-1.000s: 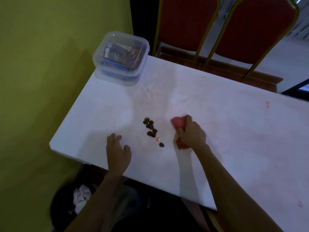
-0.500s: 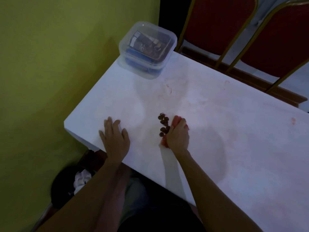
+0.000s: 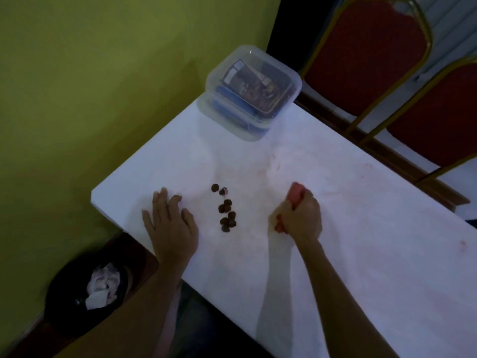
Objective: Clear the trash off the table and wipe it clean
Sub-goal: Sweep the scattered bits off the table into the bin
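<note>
While the right hand rests on the desk, its fingers are curled tight round a wadded red cloth — soft and crumpled, poking out beyond the knuckles and again at the heel of the hand. Between the two hands lies a loose string of small dark brown pieces, round, matt and lumpy. The left hand lies flat near the desk's corner, fingers straight and spread, holding nothing. The desk top is white and smooth, marked with faint pink smears. At its far corner stands a clear plastic box with rounded corners, packets inside — their print too blurred to read. On the floor by the near corner sits a round black bin holding crumpled white paper.
</note>
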`<state>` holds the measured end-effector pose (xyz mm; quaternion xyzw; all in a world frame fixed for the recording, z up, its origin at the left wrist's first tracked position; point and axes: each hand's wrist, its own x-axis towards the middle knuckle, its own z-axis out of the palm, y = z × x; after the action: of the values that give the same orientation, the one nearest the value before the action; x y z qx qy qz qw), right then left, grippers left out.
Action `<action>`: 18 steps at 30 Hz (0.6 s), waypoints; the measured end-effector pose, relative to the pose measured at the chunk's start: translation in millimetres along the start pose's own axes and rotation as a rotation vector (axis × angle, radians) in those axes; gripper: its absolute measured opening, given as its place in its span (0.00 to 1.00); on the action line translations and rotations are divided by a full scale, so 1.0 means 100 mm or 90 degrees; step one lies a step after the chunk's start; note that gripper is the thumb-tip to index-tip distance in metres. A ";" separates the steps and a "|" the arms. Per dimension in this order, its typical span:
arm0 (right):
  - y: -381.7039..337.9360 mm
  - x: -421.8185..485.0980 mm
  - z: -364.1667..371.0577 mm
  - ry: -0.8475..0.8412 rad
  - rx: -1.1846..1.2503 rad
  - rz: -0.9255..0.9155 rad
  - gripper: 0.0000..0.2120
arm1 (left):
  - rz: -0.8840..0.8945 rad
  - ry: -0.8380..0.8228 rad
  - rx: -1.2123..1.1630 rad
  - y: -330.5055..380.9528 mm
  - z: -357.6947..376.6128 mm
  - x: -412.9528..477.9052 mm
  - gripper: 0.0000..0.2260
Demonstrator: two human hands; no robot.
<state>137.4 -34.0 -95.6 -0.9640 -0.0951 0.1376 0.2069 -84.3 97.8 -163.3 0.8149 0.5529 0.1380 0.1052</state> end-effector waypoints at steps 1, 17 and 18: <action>-0.13 -0.06 0.09 -0.014 -0.016 -0.012 0.24 | 0.002 0.007 -0.001 0.01 0.00 -0.01 0.17; -0.39 0.94 -0.06 -0.023 -0.127 -0.096 0.18 | -0.023 -0.007 0.009 0.03 -0.02 0.02 0.17; -0.42 0.91 0.03 -0.019 -0.104 -0.094 0.19 | -0.023 -0.006 0.011 0.03 -0.01 0.02 0.16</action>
<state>217.3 26.8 -100.7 -0.9658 -0.1799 0.1284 0.1356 -81.9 98.5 -161.2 0.8063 0.5682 0.1276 0.1031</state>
